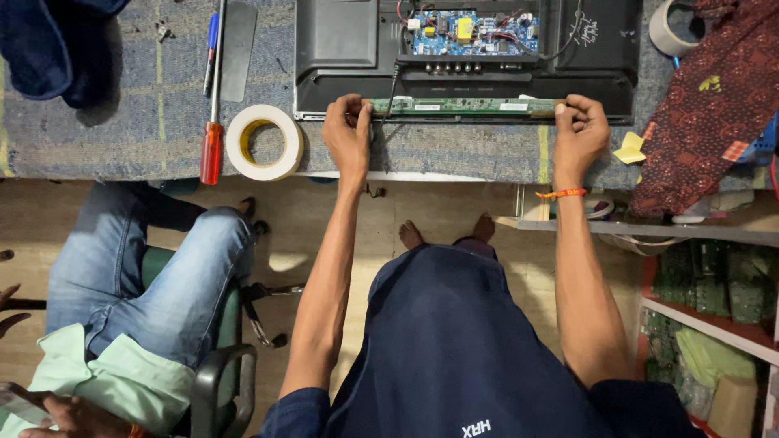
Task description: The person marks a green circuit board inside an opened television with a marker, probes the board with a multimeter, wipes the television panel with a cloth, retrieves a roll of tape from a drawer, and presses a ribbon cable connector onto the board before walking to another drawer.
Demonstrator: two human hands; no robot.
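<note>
A black flat-panel television (341,49) lies back-up on the grey cloth-covered bench (122,122), its rear opened to show a blue circuit board (475,32). Along its near edge runs a long narrow green circuit strip (462,105). My left hand (347,134) grips the strip's left end, and my right hand (580,130) grips its right end. A black cable (393,85) runs from the middle of the set down to the strip near my left hand.
A roll of white tape (264,142) and a red-handled screwdriver (213,122) lie left of my hands. Another tape roll (669,28) and patterned red cloth (706,105) sit at right. A seated person in jeans (138,276) is at left. Shelves with green boards (706,284) stand at right.
</note>
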